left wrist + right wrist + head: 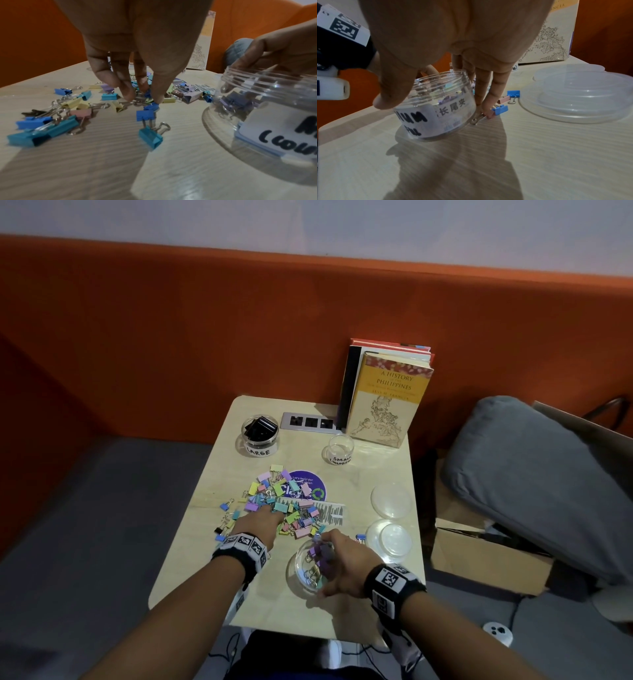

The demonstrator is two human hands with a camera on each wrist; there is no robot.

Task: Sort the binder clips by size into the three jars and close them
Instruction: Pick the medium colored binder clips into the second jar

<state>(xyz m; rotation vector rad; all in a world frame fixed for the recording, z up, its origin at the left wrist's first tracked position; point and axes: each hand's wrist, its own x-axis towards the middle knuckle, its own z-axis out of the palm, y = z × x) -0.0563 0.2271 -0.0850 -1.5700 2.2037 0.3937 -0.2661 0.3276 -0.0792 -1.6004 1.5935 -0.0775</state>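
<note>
Binder clips point(281, 505) lie under the pinching left hand point(255, 525); right hand point(346, 563) grips the jar point(301, 570).

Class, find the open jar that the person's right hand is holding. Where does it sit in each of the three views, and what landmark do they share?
Head: jar low centre, under the right hand.
Left wrist: right edge, label partly cut off.
Right wrist: centre-left, thumb on its rim.
Shared landmark: the map-cover book, behind in all three.
</note>
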